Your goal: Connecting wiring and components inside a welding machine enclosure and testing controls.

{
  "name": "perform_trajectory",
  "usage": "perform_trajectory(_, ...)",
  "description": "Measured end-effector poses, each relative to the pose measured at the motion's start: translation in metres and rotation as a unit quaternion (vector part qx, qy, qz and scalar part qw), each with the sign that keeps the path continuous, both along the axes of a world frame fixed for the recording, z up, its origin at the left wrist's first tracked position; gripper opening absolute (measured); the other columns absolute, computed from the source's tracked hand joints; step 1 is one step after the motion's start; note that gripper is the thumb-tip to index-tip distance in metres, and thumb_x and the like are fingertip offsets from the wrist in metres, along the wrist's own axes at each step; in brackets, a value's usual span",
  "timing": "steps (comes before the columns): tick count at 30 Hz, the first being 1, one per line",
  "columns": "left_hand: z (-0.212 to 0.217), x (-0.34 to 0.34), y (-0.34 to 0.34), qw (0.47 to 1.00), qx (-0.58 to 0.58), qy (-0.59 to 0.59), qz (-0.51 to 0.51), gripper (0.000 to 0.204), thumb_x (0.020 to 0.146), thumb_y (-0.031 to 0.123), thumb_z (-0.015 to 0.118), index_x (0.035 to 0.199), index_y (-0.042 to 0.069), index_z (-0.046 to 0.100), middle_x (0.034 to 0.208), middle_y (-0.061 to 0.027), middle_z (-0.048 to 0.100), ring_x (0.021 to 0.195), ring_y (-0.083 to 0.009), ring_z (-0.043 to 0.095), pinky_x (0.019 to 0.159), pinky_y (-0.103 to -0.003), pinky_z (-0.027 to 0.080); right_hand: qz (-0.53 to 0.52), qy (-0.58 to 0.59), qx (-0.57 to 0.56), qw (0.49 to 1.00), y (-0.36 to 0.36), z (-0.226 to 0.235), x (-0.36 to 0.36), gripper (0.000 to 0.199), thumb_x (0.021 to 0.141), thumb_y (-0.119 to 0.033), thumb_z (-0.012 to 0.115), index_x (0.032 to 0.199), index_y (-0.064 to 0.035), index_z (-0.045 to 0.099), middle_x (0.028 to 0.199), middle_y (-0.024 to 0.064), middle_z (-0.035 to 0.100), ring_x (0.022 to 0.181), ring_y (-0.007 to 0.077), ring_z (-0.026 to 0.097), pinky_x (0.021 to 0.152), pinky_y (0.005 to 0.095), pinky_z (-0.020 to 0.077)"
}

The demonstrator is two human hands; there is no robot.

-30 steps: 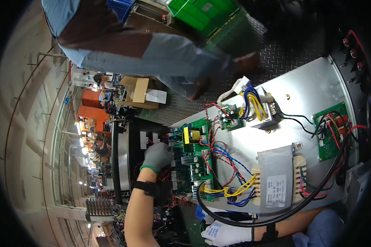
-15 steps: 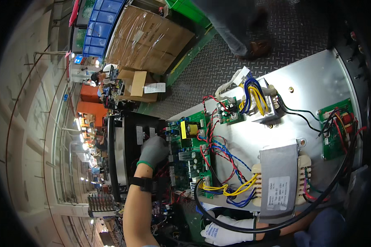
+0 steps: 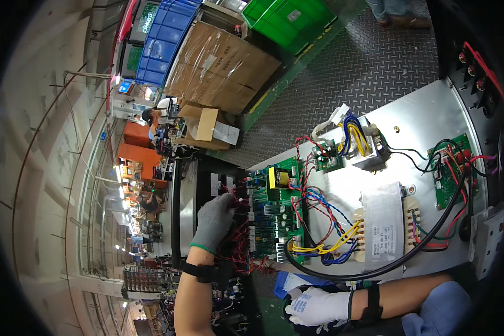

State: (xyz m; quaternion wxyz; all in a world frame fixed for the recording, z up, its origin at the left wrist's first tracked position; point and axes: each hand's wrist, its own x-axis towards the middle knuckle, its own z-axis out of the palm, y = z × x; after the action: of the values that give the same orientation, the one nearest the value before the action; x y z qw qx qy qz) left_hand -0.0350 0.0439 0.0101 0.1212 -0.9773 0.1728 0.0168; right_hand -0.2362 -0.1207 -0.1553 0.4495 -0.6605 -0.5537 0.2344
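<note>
My left hand (image 3: 215, 223), in a grey glove with a green cuff, is closed at the dark panel beside the green circuit board (image 3: 269, 215). Its fingertips pinch among thin red wires (image 3: 239, 208), near a small white plug. My right hand (image 3: 321, 306), in a white glove, is curled below the metal chassis plate (image 3: 333, 168), over a dark object and beside a blue tray (image 3: 285, 284); what its fingers hold is hidden. Yellow and blue wires (image 3: 333, 249) run from the board to a large transformer (image 3: 382, 227).
A black cable (image 3: 369, 276) loops around the transformer. A smaller transformer (image 3: 369, 148) and another circuit board (image 3: 451, 173) sit on the plate. Cartons (image 3: 224, 67), a blue crate (image 3: 165, 42) and a green crate (image 3: 288, 22) stand beyond the textured floor. A person's leg shows at the top.
The view has shifted, so the chassis sits lower and further right. My left hand has drawn back a little from the board to the red wires. The person at the top has stepped away.
</note>
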Motion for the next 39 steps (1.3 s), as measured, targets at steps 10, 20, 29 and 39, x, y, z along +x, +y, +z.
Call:
perform_trajectory(10, -0.016, 0.007, -0.009, 0.998, 0.031, -0.055, 0.001, 0.013, 0.084, 0.019, 0.06, 0.09, 0.013, 0.069, 0.089, -0.0091, 0.064, 0.081, -0.0317, 0.064, 0.071, -0.043, 0.051, -0.078, -0.034, 0.145, 0.986, 0.015, -0.014, -0.014, 0.023, 0.088, -0.032, 0.052, 0.082, -0.0103, 0.055, 0.071, 0.0112, 0.061, 0.068, 0.0316, 0.064, 0.06, 0.0451, 0.0488)
perform_trajectory(20, -0.041, 0.043, 0.001, 0.984, 0.135, 0.019, 0.112, 0.019, 0.078, 0.021, 0.059, 0.089, 0.015, 0.073, 0.087, -0.0117, 0.069, 0.084, -0.0316, 0.067, 0.077, -0.044, 0.053, 0.02, 0.217, 0.004, 0.976, -0.022, 0.014, 0.026, 0.019, 0.09, -0.021, 0.053, 0.082, -0.0056, 0.06, 0.075, 0.0099, 0.064, 0.072, 0.0257, 0.065, 0.066, 0.0368, 0.0512)
perform_trajectory(29, -0.045, 0.043, -0.006, 0.983, 0.114, 0.018, 0.141, 0.021, 0.076, 0.023, 0.06, 0.089, 0.014, 0.074, 0.087, -0.0106, 0.07, 0.086, -0.0306, 0.066, 0.078, -0.041, 0.053, -0.019, 0.129, 0.042, 0.991, -0.004, -0.011, 0.026, 0.022, 0.091, -0.026, 0.052, 0.086, -0.0061, 0.059, 0.075, 0.0114, 0.064, 0.07, 0.0285, 0.065, 0.063, 0.0407, 0.0513)
perform_trajectory(39, -0.051, 0.048, 0.005, 0.983, 0.071, 0.027, 0.167, 0.019, 0.076, 0.025, 0.062, 0.085, 0.012, 0.074, 0.088, -0.0148, 0.069, 0.084, -0.033, 0.066, 0.076, -0.043, 0.053, -0.039, 0.029, 0.081, 0.996, 0.018, -0.027, 0.015, 0.026, 0.091, -0.031, 0.05, 0.091, -0.0067, 0.057, 0.076, 0.0131, 0.063, 0.068, 0.0316, 0.066, 0.06, 0.0451, 0.0515)
